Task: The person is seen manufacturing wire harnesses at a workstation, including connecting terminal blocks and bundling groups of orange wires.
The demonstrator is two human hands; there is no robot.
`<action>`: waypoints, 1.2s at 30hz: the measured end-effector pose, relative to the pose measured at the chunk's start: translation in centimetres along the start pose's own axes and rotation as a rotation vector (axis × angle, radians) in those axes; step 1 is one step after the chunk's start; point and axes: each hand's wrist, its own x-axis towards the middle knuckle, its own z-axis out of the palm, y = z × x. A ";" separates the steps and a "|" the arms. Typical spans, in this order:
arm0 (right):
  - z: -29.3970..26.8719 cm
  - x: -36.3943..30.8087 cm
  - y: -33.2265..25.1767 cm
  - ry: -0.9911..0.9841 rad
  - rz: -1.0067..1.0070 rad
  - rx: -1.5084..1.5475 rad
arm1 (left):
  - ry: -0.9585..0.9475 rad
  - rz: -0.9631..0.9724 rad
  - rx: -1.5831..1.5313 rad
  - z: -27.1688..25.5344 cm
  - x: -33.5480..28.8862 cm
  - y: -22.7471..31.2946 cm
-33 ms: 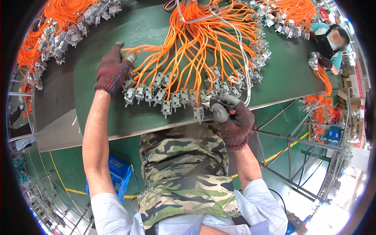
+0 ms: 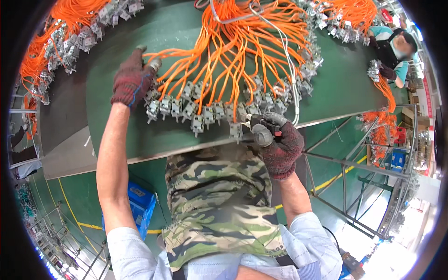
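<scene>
Orange cables (image 2: pixel 219 56) fan out over a green tabletop (image 2: pixel 168 28), each ending in a small grey metal connector. My right hand (image 2: pixel 282 151), in a dark red knitted glove with grey fingertips, is closed around a small black tool (image 2: pixel 256 122) with red parts and a pale pointed tip. That tip meets a connector (image 2: pixel 235 131) at the near table edge; its exact contact is hard to make out. At the fan's left side lies my gloved left hand (image 2: pixel 133 81), index finger and thumb apart, with orange cables passing between them. Its other fingers are mostly hidden.
More orange bundles with connectors lie at the far left (image 2: pixel 81 11) and far right (image 2: pixel 347 14). A white cable (image 2: pixel 284 42) crosses the fan. At right, another person (image 2: pixel 392 51) holds connectors. Below stand a blue crate (image 2: pixel 140 205) and a metal frame (image 2: pixel 354 165).
The connectors and my left hand appear very slightly higher in view. My right hand keeps its grip and place.
</scene>
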 end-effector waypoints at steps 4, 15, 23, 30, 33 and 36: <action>-0.4 -3.1 -0.6 0.003 -0.077 0.033 | 0.046 0.035 0.048 0.4 0.1 -0.4; -0.5 -3.8 0.2 -0.008 -0.080 -0.198 | 0.032 0.001 0.019 0.4 -0.1 -0.2; -0.4 -4.7 0.5 -0.003 -0.125 -0.123 | 0.022 0.019 0.051 0.6 -0.1 -0.4; -1.0 -4.9 2.1 -0.028 -0.125 -0.076 | 0.044 0.037 0.068 0.5 0.1 -0.4; -0.9 -4.4 1.1 -0.049 -0.096 -0.091 | 0.038 0.024 0.046 0.5 -0.2 0.0; -0.5 -4.2 0.1 -0.078 -0.014 -0.112 | 0.015 0.003 0.040 0.5 -0.2 -0.1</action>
